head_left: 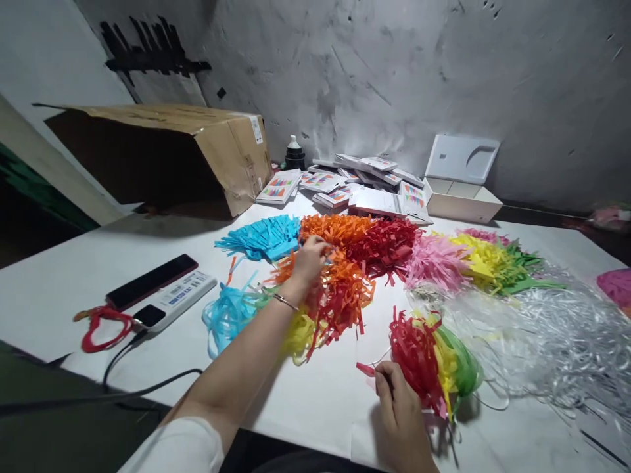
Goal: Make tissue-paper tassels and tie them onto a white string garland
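My left hand [311, 257] reaches into the orange paper tassels [338, 230], its fingers bent among the strips; what they hold is too small to make out. Lower down, my right hand [397, 397] pinches a cord or strip beside a small red tassel end [365, 370]. Just right of it lies a bunch of red, yellow and green tassels [419, 361]. Across the middle run blue tassels [263, 238], dark red tassels [382, 244], pink tassels [438, 263] and yellow tassels [486, 263].
A cardboard box [231, 154] stands open at the back left, near a pile of flat printed packs [377, 200]. Behind is an open white box [463, 200]. A phone [152, 281] and white power bank [190, 292] lie left; silver strands [566, 335] spread right.
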The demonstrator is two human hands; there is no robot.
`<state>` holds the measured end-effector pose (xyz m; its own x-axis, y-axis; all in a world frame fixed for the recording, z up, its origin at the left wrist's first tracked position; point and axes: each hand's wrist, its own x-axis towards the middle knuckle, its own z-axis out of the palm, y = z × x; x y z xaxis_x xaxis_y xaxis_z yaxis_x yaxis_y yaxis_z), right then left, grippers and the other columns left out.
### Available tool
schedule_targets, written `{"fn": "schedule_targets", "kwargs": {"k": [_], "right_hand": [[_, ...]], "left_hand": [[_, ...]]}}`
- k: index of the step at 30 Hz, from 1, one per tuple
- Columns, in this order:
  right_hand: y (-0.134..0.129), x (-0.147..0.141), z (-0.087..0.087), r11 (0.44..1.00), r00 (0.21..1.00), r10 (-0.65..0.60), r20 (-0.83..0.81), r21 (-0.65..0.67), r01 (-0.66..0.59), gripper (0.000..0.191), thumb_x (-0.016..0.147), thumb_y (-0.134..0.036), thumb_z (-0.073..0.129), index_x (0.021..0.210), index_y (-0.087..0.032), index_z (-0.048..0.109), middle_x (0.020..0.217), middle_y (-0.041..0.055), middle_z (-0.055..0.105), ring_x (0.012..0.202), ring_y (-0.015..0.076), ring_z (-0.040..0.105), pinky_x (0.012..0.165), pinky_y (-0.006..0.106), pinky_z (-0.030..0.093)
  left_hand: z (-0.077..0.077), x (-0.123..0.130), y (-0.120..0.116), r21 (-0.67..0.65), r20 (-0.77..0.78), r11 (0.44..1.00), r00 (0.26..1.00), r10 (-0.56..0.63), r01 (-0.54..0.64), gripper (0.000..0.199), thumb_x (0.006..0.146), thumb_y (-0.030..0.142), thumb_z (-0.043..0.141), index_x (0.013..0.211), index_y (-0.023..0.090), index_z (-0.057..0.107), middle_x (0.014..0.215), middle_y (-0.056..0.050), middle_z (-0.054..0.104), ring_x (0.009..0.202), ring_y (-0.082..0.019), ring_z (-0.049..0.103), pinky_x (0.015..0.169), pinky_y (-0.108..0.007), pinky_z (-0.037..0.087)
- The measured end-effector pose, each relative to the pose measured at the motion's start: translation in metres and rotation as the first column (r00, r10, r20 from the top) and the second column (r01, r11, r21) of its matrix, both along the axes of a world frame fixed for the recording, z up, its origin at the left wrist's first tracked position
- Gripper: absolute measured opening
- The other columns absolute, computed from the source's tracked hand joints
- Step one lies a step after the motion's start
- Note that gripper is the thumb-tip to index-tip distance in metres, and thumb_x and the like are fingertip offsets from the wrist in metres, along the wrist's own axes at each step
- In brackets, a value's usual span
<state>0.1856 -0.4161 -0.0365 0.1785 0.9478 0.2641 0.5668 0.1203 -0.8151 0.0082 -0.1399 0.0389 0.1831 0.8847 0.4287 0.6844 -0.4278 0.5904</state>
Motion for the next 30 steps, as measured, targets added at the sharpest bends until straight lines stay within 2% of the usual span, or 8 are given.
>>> {"fn": "schedule_targets", "kwargs": {"k": [5, 8, 11, 13, 17, 19, 25, 30], "right_hand": [[0.003, -0.001, -0.001, 0.996, 0.995, -0.082, -0.056, 0.027, 0.084, 0.028, 0.101, -0.040, 0.043, 0.096, -0.020, 0.062, 0.083, 0.0059, 0.071, 0.073, 0.0190, 0.069, 0.067, 0.026, 0.055], [0.004, 0.000, 0.004, 0.989, 0.984, -0.141, -0.109, 0.033, 0.145, 0.028, 0.099, -0.041, 0.049, 0.104, -0.019, 0.065, 0.092, 0.0084, 0.074, 0.076, 0.0194, 0.071, 0.065, 0.026, 0.057], [0.000, -0.001, 0.013, 0.985, 0.957, -0.155, -0.246, 0.029, 0.167, 0.028, 0.098, -0.040, 0.053, 0.107, -0.018, 0.067, 0.078, 0.0048, 0.073, 0.062, 0.0163, 0.069, 0.059, 0.025, 0.057], [-0.004, -0.003, 0.022, 0.985, 0.927, -0.138, -0.350, 0.053, 0.166, 0.025, 0.098, -0.038, 0.054, 0.104, -0.018, 0.068, 0.076, 0.0039, 0.073, 0.061, 0.0156, 0.069, 0.060, 0.025, 0.058], [-0.011, -0.007, 0.041, 0.977, 0.923, -0.105, -0.370, 0.133, 0.165, 0.018, 0.098, -0.032, 0.054, 0.098, -0.020, 0.068, 0.085, 0.0049, 0.075, 0.069, 0.0159, 0.073, 0.065, 0.025, 0.060], [-0.013, -0.009, 0.048, 0.974, 0.953, -0.105, -0.285, 0.162, 0.156, 0.016, 0.099, -0.029, 0.053, 0.096, -0.021, 0.067, 0.081, 0.0028, 0.074, 0.066, 0.0143, 0.071, 0.061, 0.022, 0.058], [-0.010, -0.018, 0.051, 0.973, 0.996, -0.072, -0.043, 0.218, 0.079, 0.015, 0.098, -0.024, 0.050, 0.095, -0.019, 0.064, 0.071, 0.0001, 0.068, 0.057, 0.0115, 0.065, 0.050, 0.017, 0.049], [-0.007, -0.019, 0.051, 0.974, 0.997, -0.083, 0.007, 0.214, 0.079, 0.015, 0.098, -0.021, 0.050, 0.092, -0.019, 0.063, 0.069, -0.0010, 0.067, 0.054, 0.0103, 0.063, 0.052, 0.017, 0.047]], "left_hand": [[0.054, -0.023, -0.045, 0.279, 0.300, 0.925, 0.938, 0.172, -0.259, 0.020, 0.095, 0.029, 0.058, 0.103, 0.015, 0.070, 0.099, -0.008, 0.071, 0.093, -0.020, 0.067, 0.082, -0.030, 0.052], [0.071, -0.024, -0.103, 0.327, 0.494, 0.941, 0.864, -0.094, -0.085, 0.019, 0.086, 0.035, 0.073, 0.096, 0.019, 0.074, 0.085, -0.003, 0.073, 0.076, -0.017, 0.067, 0.069, -0.026, 0.053], [0.059, -0.013, -0.158, 0.028, 0.519, 0.947, 0.805, -0.287, 0.320, 0.022, 0.092, 0.038, 0.065, 0.097, 0.019, 0.076, 0.092, -0.008, 0.074, 0.087, -0.020, 0.068, 0.077, -0.029, 0.055], [0.040, -0.005, -0.181, -0.222, 0.635, 0.826, 0.720, -0.281, 0.518, 0.028, 0.091, 0.043, 0.065, 0.092, 0.017, 0.076, 0.088, -0.008, 0.072, 0.078, -0.018, 0.067, 0.069, -0.027, 0.054], [0.000, 0.008, -0.200, -0.498, 0.819, 0.532, 0.573, 0.028, 0.685, 0.038, 0.078, 0.051, 0.077, 0.085, 0.015, 0.070, 0.063, 0.001, 0.058, 0.052, -0.009, 0.051, 0.051, -0.020, 0.045], [-0.012, 0.012, -0.203, -0.536, 0.833, 0.452, 0.533, 0.147, 0.714, 0.041, 0.075, 0.052, 0.080, 0.088, 0.016, 0.067, 0.057, 0.004, 0.053, 0.049, -0.007, 0.047, 0.048, -0.018, 0.042], [-0.020, 0.020, -0.207, -0.529, 0.846, 0.436, 0.492, 0.205, 0.728, 0.043, 0.071, 0.049, 0.085, 0.086, 0.016, 0.063, 0.061, 0.004, 0.056, 0.050, -0.006, 0.046, 0.049, -0.017, 0.040], [-0.021, 0.023, -0.210, -0.547, 0.829, 0.466, 0.528, 0.184, 0.695, 0.041, 0.072, 0.047, 0.084, 0.087, 0.014, 0.063, 0.064, 0.004, 0.056, 0.052, -0.006, 0.047, 0.052, -0.018, 0.039]]}}
